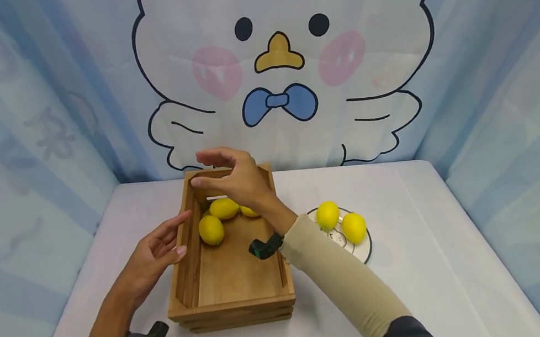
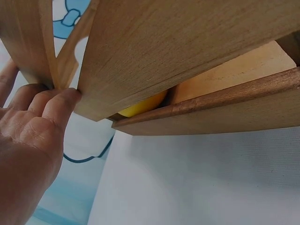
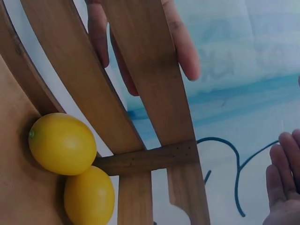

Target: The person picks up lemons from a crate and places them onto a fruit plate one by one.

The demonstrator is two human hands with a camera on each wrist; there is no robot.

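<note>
My right hand (image 1: 233, 175) hovers over the far left part of a wooden slatted crate (image 1: 230, 306), thumb and fingers spread apart with nothing between them. In the right wrist view that right hand (image 3: 286, 178) shows at the lower right edge. Lemons (image 1: 211, 229) lie on the crate's floor toward its far end, one partly hidden by my right arm. My left hand (image 1: 152, 254) rests its extended fingers against the outside of the crate's left wall. In the left wrist view the fingertips (image 2: 61, 105) meet the slats, and a lemon (image 2: 143, 105) peeks through a gap.
Right of the crate, a white plate (image 1: 366, 249) with a dark rim bears two lemons (image 1: 354, 228); my right forearm partly covers the plate. A white cloth covers the table (image 1: 425, 262). Blue and white curtains (image 1: 511, 135) with a cartoon print stand behind and at both sides.
</note>
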